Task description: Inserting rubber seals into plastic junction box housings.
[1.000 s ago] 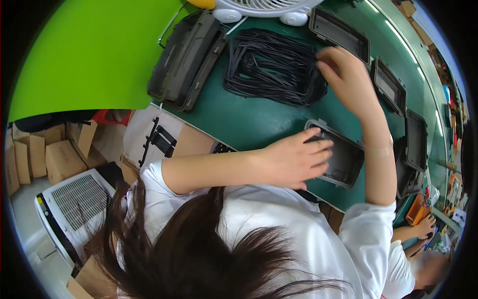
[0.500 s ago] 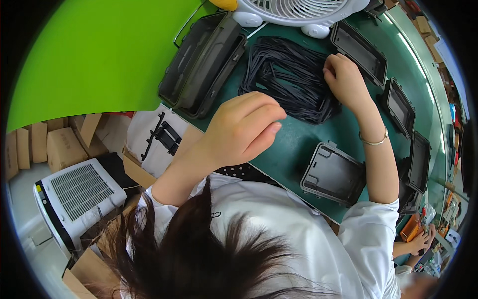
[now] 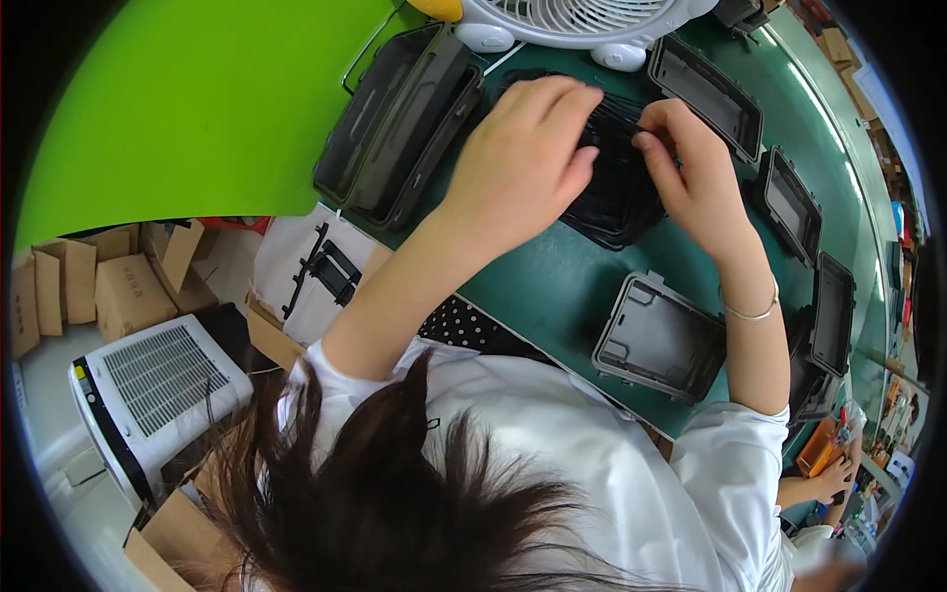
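Here's the left hand (image 3: 528, 148), over the bundle's near-left side, thumb spread from the fingers with a clear gap; nothing shows in it. The right hand (image 3: 695, 178) works the opposite edge, thumb and forefinger drawn narrow; whether they pinch a strand, it's too fine to tell. Between and beneath them sits the bundle of black cords (image 3: 614, 192), loops laid loosely on the green surface (image 3: 538, 286).

By the look of it, this is the strand-picking step, one piece being singled out of many. The next move calls for a firm fingertip pinch and a gentle draw, letting neighbouring loops drop away; overlapping cords are the likeliest snag, and the left hand hides part of the pile.

Outward now, bundle at the clock's centre: an open grey box (image 3: 651, 340) waits between five and six, just beside the right forearm. Dark boxes (image 3: 395, 128) crowd nine to ten, a fan (image 3: 557, 35) blocks twelve, and open trays (image 3: 708, 96) curve from two round to four. Out at eight, black brackets (image 3: 330, 271) lie well apart.
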`<state>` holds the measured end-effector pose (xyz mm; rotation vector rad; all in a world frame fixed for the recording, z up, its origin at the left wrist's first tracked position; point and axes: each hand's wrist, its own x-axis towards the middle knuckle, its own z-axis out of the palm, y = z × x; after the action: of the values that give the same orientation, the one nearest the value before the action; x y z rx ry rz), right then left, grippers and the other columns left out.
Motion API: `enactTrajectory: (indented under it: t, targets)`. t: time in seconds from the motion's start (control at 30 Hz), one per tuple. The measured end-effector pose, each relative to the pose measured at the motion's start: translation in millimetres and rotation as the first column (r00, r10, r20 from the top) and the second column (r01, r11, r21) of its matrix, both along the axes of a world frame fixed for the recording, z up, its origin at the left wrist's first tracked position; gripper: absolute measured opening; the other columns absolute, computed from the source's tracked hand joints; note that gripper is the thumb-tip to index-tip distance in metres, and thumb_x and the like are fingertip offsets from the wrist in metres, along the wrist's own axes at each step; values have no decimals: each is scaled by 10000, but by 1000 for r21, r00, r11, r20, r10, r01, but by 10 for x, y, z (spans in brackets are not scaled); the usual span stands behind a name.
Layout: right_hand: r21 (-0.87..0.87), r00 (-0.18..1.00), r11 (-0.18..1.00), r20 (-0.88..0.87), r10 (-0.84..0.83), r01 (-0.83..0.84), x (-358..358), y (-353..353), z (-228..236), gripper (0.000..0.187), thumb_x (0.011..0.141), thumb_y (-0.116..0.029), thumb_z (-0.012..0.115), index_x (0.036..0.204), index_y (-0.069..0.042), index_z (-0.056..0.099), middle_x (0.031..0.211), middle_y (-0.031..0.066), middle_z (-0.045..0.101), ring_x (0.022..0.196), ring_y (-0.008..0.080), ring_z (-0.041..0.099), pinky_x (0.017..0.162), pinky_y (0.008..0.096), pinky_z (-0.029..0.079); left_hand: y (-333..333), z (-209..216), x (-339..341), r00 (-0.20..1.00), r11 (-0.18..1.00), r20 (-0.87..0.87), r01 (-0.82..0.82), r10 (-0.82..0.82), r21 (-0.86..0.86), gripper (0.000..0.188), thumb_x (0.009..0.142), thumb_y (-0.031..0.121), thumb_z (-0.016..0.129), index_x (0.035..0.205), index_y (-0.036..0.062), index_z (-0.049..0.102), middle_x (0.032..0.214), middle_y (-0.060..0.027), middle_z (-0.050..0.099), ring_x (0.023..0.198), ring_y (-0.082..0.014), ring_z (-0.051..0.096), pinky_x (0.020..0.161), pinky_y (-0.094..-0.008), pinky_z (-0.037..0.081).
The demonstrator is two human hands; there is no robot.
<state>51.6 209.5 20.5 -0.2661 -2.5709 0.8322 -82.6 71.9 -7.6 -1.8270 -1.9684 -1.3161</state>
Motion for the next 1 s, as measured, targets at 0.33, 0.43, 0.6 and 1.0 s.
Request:
enactTrajectory:
  t: [0.33, 0.43, 0.6, 1.0]
  targets:
    - [200, 948, 944, 128, -291, 263, 114, 328, -282, 146, 787, -75, 562, 915, -5, 554, 843, 144, 552, 776, 321, 554, 699, 382, 458, 366, -203, -130, 810, 718, -549, -507, 207, -478, 197, 670, 23, 614, 853, 11, 542, 845, -126, 584, 817, -269, 593, 696, -339, 498]
    - [126, 970, 980, 170, -175, 155, 44, 274, -292, 183, 767, -123, 607, 892, 7, 574, 835, 142, 533, 794, 302, 550, 731, 374, 458, 361, -159, -114, 771, 732, -603, -529, 204, -428, 152, 680, 44, 616, 819, 23, 560, 765, -95, 575, 755, -253, 596, 668, -344, 484]
    - [345, 981, 933, 115, -154, 106, -44, 156, -399, 347, 703, -208, 693, 969, -11, 591, 921, 119, 509, 916, 290, 490, 821, 354, 438, 202, 81, -33, 799, 741, -568, -501, 197, -446, 149, 688, 54, 621, 827, 49, 570, 874, -102, 547, 879, -269, 536, 787, -399, 421]
    - [263, 996, 961, -35, -79, 86, -1, 287, -370, 177, 785, -169, 619, 882, -22, 604, 817, 122, 560, 830, 292, 533, 750, 368, 455, -40, 299, -264, 950, 827, -300, -237, 86, -510, 242, 763, 113, 632, 937, 24, 489, 925, -130, 554, 825, -321, 551, 709, -387, 456]
